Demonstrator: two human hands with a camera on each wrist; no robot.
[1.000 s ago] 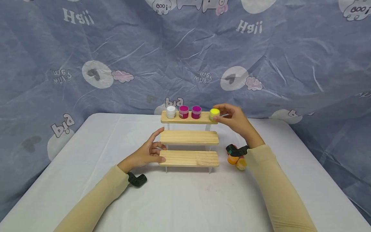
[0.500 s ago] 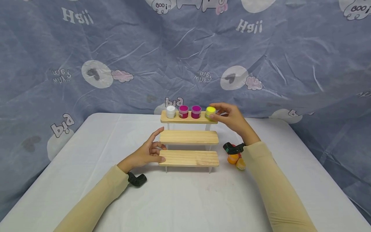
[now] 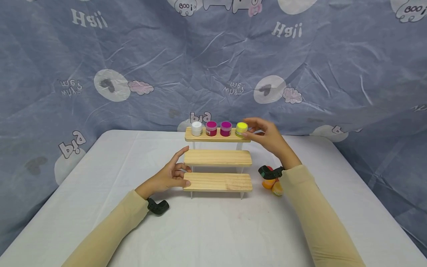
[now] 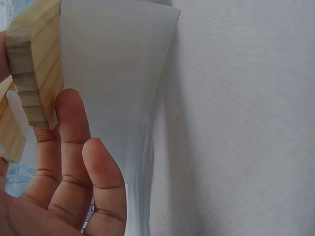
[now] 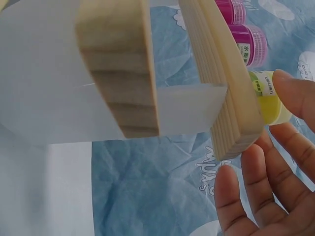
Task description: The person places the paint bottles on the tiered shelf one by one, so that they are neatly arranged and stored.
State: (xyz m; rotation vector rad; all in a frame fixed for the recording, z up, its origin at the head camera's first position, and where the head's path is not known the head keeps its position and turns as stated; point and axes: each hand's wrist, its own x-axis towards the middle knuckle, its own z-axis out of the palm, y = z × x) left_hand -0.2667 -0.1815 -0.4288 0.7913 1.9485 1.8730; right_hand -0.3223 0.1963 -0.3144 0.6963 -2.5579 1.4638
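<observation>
A three-tier wooden display stand [image 3: 217,158] has pale boards on whitish translucent side supports. My left hand [image 3: 169,174] grips its left end, thumb on the lowest board and index finger reaching up to the middle one. In the left wrist view, other fingers [image 4: 74,132] lie by a board's underside. On the top board, a yellow paint jar [image 3: 241,129] stands at the right end. My right hand [image 3: 267,137] has thumb and index finger at its right side; the right wrist view shows this jar [image 5: 268,101] between them, the other fingers loosely bent.
A white jar [image 3: 197,129], a magenta jar [image 3: 211,129] and a purple jar [image 3: 225,129] share the top board. Several orange and red jars [image 3: 277,188] sit on the white table [image 3: 213,237], partly behind the right wrist camera [image 3: 270,172]. A printed blue-grey cloth [image 3: 186,59] hangs behind.
The yellow jar has slid left along the top board toward the purple one with my right hand. Most recently that hand shifted slightly right. My left hand stayed on the stand.
</observation>
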